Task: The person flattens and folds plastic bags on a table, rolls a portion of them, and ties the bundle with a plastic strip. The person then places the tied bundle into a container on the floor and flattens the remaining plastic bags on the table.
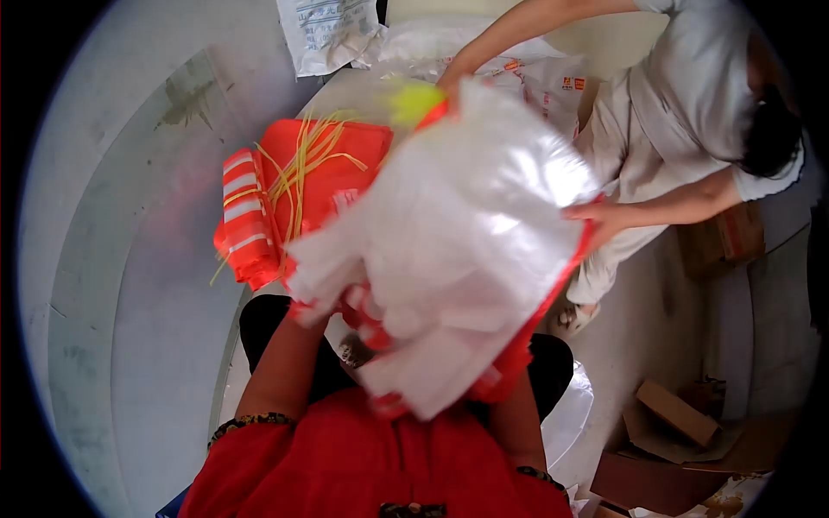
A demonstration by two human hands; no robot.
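Observation:
A large stack of thin white plastic sheets or bags with red edges is spread in front of me, blurred by motion. My left forearm reaches up to its lower left corner, and the left hand is hidden there. Under the lower right side goes my right forearm, its hand also covered. Another person's hand grips the right edge, while that person's other hand is at the top edge. Something bright yellow-green shows blurred beside the upper hand.
To the left, a tied red-and-white roll lies beside a flat red stack with yellow strips on it. Printed white sacks stand behind. The other person is at the right, with cardboard boxes on the floor.

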